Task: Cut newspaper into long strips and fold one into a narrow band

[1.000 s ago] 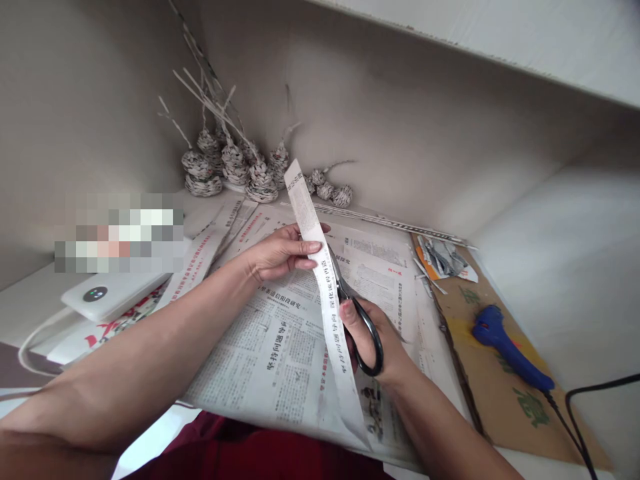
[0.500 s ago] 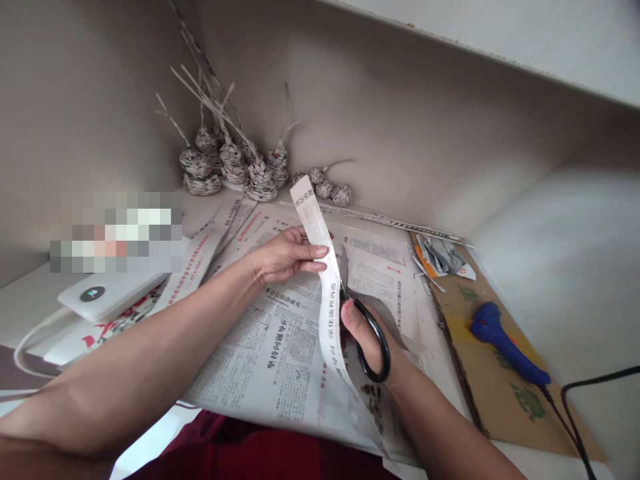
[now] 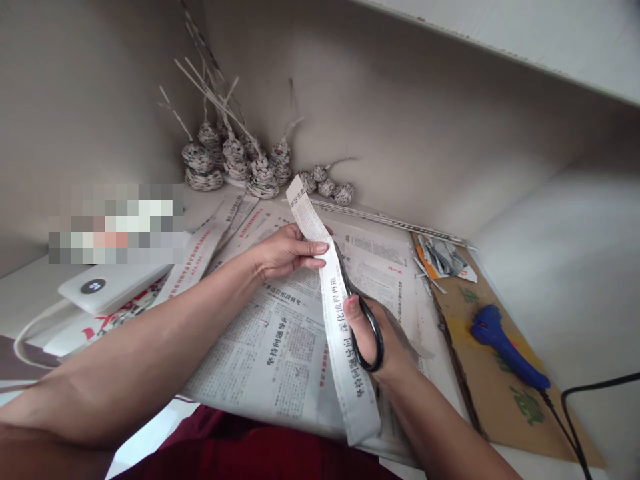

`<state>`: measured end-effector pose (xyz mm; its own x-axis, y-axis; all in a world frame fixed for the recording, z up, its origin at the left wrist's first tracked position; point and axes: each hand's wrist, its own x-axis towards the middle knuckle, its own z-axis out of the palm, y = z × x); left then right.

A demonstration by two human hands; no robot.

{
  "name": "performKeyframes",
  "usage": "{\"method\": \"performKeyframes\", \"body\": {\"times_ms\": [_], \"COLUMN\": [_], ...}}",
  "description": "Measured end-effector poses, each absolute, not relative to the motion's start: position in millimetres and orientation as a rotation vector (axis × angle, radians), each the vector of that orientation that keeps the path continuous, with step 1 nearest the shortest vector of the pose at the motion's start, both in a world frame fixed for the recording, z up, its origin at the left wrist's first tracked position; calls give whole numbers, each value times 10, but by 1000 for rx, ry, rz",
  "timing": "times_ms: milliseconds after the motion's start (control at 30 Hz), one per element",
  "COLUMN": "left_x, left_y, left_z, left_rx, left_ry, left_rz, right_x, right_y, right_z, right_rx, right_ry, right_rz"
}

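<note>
Between thumb and fingers, my left hand point(image 3: 290, 253) pinches a long newspaper strip point(image 3: 334, 320) near its upper middle. The strip's top end tilts up and away, while its lower end hangs toward me. My right hand point(image 3: 380, 337) grips black-handled scissors point(image 3: 375, 340), thumb through one loop. The dark blades run up along the strip's right edge, their tips close to my left fingers. Part of the right hand's fingers is hidden behind the strip. Under both hands lie spread newspaper sheets point(image 3: 235, 353).
Several woven paper gourd shapes point(image 3: 263, 177) stand at the back left, with thin paper rods point(image 3: 400, 223) beside them. A blue glue gun point(image 3: 510, 347) rests on cardboard point(image 3: 465, 360) at right, its cable trailing. A white power bank point(image 3: 105, 287) lies at left.
The scissor blades have closed up along the strip's edge, and my right hand has shifted slightly. The strip's lower part has turned flatter toward me. My left hand keeps its pinch.
</note>
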<state>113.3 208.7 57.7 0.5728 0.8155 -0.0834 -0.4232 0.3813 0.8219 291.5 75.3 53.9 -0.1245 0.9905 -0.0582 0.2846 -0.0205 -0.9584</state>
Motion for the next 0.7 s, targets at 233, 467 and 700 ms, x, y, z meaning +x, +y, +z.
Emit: {"method": "performKeyframes", "body": {"times_ms": [233,467,700], "left_x": [1033,1028,1092], "left_y": [2180,2201,2139], "left_z": [593,611,613], "left_rx": [827,790,802], "left_ry": [545,557,547], "left_rz": [855,920,955], "right_x": [2901,2928,2943], "right_y": [769,742,781], "right_z": [542,530,562], "right_rx": [-1367,-1329,-1203], "right_ry": [-1452,-1563,-1636], "right_rz": [1275,1242,1221]}}
